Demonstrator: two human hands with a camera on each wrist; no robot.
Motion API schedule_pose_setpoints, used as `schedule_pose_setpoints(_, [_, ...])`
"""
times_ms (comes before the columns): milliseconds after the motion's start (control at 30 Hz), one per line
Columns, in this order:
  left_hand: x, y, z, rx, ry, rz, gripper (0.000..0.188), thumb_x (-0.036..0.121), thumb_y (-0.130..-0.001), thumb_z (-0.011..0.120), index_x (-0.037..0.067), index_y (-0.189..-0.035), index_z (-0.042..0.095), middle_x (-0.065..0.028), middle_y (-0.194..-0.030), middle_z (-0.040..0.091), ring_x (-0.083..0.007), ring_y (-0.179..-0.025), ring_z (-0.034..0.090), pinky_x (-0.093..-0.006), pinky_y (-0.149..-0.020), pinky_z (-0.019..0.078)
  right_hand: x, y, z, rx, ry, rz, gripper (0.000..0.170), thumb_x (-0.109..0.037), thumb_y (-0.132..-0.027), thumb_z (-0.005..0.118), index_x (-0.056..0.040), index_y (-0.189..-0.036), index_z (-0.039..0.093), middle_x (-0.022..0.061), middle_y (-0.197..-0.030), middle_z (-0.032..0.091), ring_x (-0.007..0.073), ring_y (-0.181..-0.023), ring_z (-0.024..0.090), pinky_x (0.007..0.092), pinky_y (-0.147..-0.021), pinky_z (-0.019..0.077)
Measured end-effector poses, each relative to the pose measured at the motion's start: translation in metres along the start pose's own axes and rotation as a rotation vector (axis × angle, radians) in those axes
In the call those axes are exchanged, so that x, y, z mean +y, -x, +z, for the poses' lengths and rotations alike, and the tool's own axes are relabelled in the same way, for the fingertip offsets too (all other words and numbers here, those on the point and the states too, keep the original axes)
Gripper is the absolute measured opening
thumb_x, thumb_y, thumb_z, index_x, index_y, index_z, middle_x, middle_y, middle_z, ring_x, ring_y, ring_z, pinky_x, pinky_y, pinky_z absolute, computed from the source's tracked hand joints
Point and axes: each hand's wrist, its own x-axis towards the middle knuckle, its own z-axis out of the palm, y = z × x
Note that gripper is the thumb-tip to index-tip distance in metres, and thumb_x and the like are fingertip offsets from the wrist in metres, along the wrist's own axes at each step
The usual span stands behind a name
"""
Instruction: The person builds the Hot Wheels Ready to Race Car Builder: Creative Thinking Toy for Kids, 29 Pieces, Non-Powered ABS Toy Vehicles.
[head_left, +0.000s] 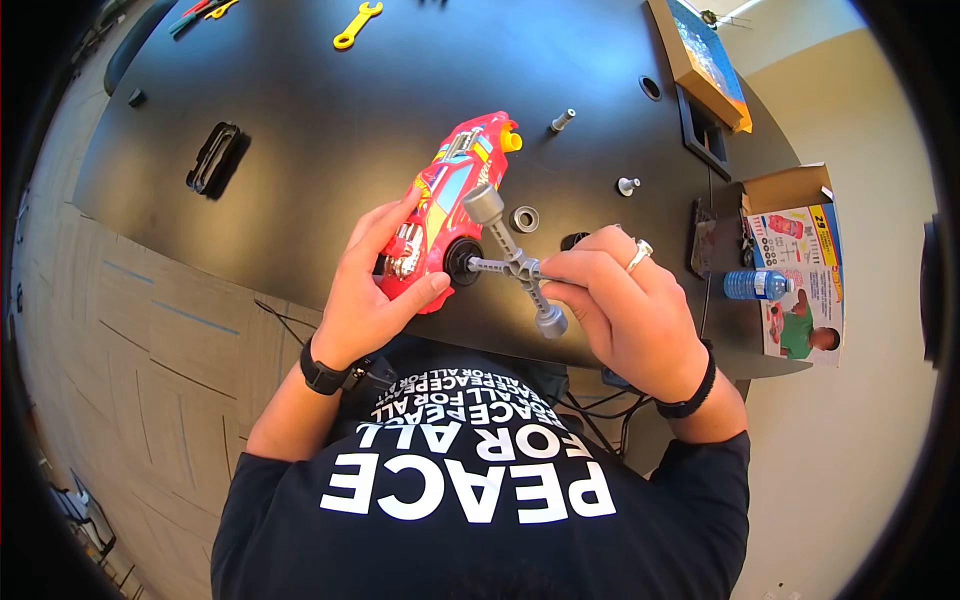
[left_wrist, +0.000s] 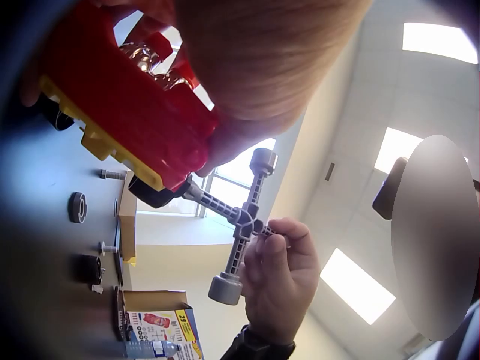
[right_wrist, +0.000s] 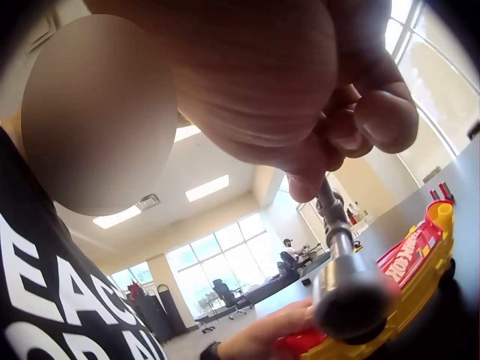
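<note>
In the head view my left hand (head_left: 365, 275) grips the rear of a red toy car (head_left: 455, 200), thumb near its black wheel (head_left: 462, 260). My right hand (head_left: 635, 310) pinches one arm of a grey four-way lug wrench (head_left: 520, 268) between thumb and fingers. The opposite arm of that wrench reaches the wheel's hub. From the left wrist view, the wrench (left_wrist: 246, 217) meets the wheel (left_wrist: 150, 192) below the car's yellow underside (left_wrist: 105, 146). One grey socket end (right_wrist: 349, 300) looms close in the right wrist view.
Beyond the car lie a grey bolt-like piece (head_left: 563, 120), another small grey piece (head_left: 628, 186) and a grey ring (head_left: 524, 219). A yellow toy wrench (head_left: 357, 25) and black frame-shaped part (head_left: 213, 158) are farther off. A water bottle (head_left: 757, 286) lies by an open box (head_left: 800, 250) at right.
</note>
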Motion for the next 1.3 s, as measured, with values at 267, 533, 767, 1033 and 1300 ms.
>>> schedule_pose_setpoints(267, [0.004, -0.001, 0.000, 0.005, 0.092, -0.078, 0.089, 0.024, -0.092, 0.095, 0.004, -0.168, 0.055, -0.0209, -0.161, 0.057, -0.0304, -0.146, 0.060, -0.0428, -0.121, 0.0503, 0.008, 0.002, -0.009, -0.062, 0.076, -0.016, 0.023, 0.001, -0.090, 0.091, -0.0017, -0.109, 0.076, 0.0133, -0.091, 0.072, 0.0287, -0.077, 0.072, 0.0365, -0.065, 0.0553])
schedule_pose_setpoints(533, [0.017, 0.000, -0.025, -0.024, -0.023, -0.066, 0.088, 0.021, -0.084, 0.100, 0.005, -0.162, 0.063, -0.0242, -0.164, 0.057, -0.0356, -0.146, 0.063, -0.0443, -0.119, 0.0525, 0.148, 0.140, -0.016, 0.513, -0.568, 0.862, 0.013, -0.012, -0.113, 0.075, 0.0011, -0.115, 0.074, 0.0064, -0.093, 0.077, 0.0110, -0.074, 0.069, 0.0263, -0.062, 0.0579])
schedule_pose_setpoints(767, [0.023, -0.011, -0.046, -0.157, -0.477, 0.134, 0.090, 0.020, -0.072, 0.101, 0.013, -0.157, 0.070, -0.0202, -0.168, 0.058, -0.0446, -0.145, 0.062, -0.0514, -0.118, 0.0539, 0.211, 0.228, 0.027, 0.778, -0.632, 1.181, 0.017, -0.016, -0.113, 0.076, -0.0001, -0.119, 0.075, 0.0063, -0.094, 0.080, 0.0099, -0.076, 0.071, 0.0247, -0.059, 0.0600])
schedule_pose_setpoints(1033, [0.018, -0.024, -0.070, -0.286, -0.671, 0.136, 0.098, 0.009, -0.069, 0.098, 0.011, -0.161, 0.065, -0.0204, -0.177, 0.049, -0.0462, -0.160, 0.049, -0.0538, -0.130, 0.0429, 0.223, 0.228, 0.034, 0.560, -0.052, 1.088, 0.018, -0.017, -0.103, 0.085, -0.0006, -0.107, 0.081, 0.0071, -0.097, 0.082, 0.0179, -0.079, 0.072, 0.0369, -0.079, 0.0594])
schedule_pose_setpoints(1300, [0.037, -0.041, -0.052, -0.166, -0.966, 0.199, 0.105, 0.045, -0.076, 0.101, 0.014, -0.167, 0.058, -0.0185, -0.182, 0.042, -0.0479, -0.167, 0.039, -0.0745, -0.132, 0.0278, 0.137, 0.128, 0.044, 0.431, 0.027, 0.748, 0.043, -0.017, -0.086, 0.097, -0.0049, -0.121, 0.077, 0.0136, -0.118, 0.078, 0.0340, -0.101, 0.073, 0.0443, -0.084, 0.0594])
